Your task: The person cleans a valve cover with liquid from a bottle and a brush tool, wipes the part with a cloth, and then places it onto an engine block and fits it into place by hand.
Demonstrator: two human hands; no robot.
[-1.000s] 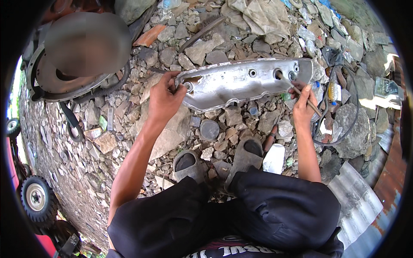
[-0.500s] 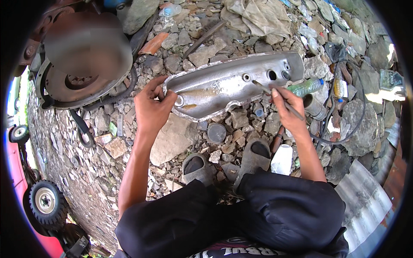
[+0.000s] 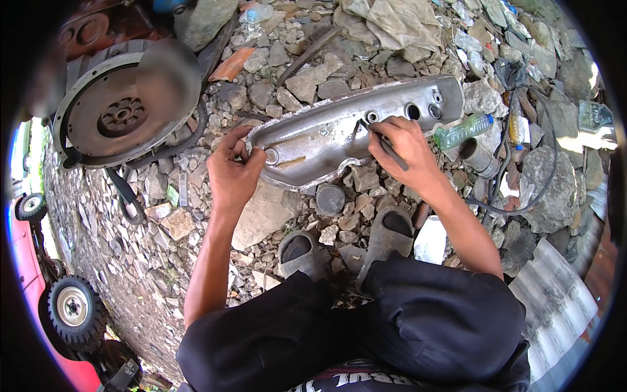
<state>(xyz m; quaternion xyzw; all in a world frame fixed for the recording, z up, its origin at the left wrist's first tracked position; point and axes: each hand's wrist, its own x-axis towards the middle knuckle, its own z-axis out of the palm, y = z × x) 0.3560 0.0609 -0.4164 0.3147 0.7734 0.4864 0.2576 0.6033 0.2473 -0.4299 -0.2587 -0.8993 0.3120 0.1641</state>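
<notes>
A long silvery metal engine valve cover (image 3: 313, 134) lies on the stones, its hollow inside facing up, with several round holes toward the right end. My left hand (image 3: 233, 168) pinches its left rim between thumb and fingers. In my right hand (image 3: 406, 149) is a thin dark rod-like scraper (image 3: 394, 157), gripped like a pen. The scraper's tip rests on or just above the cover's inner floor, left of a round raised hole. Its exact tip shape is too small to tell.
A rusty round flywheel housing (image 3: 124, 114) stands at the upper left. Right of the cover lie a green plastic bottle (image 3: 462, 133), a grey pipe piece (image 3: 480, 159) and a black cable (image 3: 552, 163). A round grey cap (image 3: 330, 199) sits before my sandals (image 3: 385, 238). Rubble surrounds everything.
My right hand has moved left along the cover with the scraper, its tip shifting from right of the raised hole to left of it. My left hand keeps its hold on the rim.
</notes>
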